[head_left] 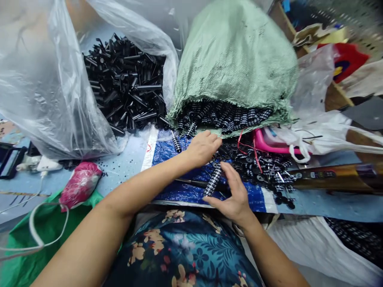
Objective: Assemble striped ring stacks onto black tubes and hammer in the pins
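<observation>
On the wearer I see a dark teal garment (191, 255) printed with peach and cream flowers, small red blooms, and lighter blue-green fern leaves. Both forearms are bare, without sleeves, and the hands (205, 148) (235, 195) wear no gloves.

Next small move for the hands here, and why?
Probably bring the left hand over to steady the black-and-white ribbed cylinder: the right hand spans it lengthwise, thumb to finger, while the left is near the green woven sack.
</observation>
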